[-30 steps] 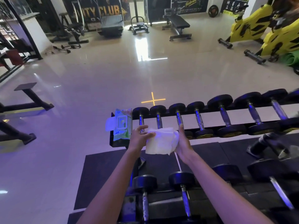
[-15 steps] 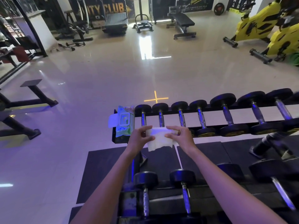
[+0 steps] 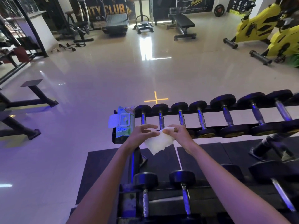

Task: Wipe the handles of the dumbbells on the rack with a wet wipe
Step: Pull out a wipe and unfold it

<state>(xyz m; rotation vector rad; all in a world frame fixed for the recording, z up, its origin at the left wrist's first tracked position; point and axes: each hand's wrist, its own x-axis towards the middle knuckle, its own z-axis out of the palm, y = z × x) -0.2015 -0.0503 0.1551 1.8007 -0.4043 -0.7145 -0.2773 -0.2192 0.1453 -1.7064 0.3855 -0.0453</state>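
Head view, looking down over a dumbbell rack (image 3: 119,140) in a gym. Both hands met just above the near rail at the rack's left end, with a wipe (image 3: 159,142) between them. The wipe was white, crumpled and partly folded; it hung down from the fingers with a ragged, uneven lower edge that came to a point. The left hand (image 3: 141,135) had its fingers loosely extended to the right and pinched the wipe's left edge against the thumb. The right hand (image 3: 179,135) had its fingers curled and pinched the wipe's upper corner. The wipe was clear of the handles, in front of the second dumbbell from the left. The upper row of dumbbells (image 3: 225,114) lay side by side, black heads on the rails and shiny metal handles (image 3: 200,118) across the gap. A green pack of wipes (image 3: 124,122), flap open, lay at the rack's far left end. A lower row of dumbbells (image 3: 145,191) lay nearer.
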